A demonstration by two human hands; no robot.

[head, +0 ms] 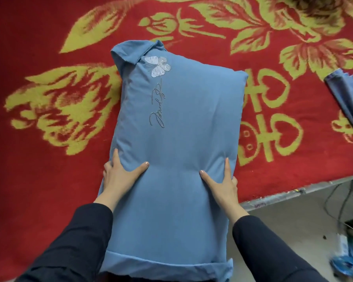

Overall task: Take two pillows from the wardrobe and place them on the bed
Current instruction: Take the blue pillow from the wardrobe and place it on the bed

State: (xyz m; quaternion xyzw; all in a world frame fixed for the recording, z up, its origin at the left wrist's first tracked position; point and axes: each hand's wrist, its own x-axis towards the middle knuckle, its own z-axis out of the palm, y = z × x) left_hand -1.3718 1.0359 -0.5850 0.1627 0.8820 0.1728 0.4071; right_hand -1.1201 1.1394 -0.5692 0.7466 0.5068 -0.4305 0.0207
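A blue pillow point(177, 127) with a white embroidered butterfly and a stitched signature lies lengthwise over the bed point(49, 180), which is covered by a red blanket with yellow-green flowers. Its near end hangs toward me past the bed's edge. My left hand point(121, 176) grips the pillow's left side, thumb pressed on top and fingers round the edge. My right hand point(221, 181) grips the right side the same way. Both sleeves are black. A second pillow cannot be made out for certain.
A blue cloth item point(348, 98) lies on the blanket at the right edge. The bed's grey edge point(293, 192) runs along the lower right, with bare floor point(283, 216), a cable and blue clutter point(346, 261) beyond it.
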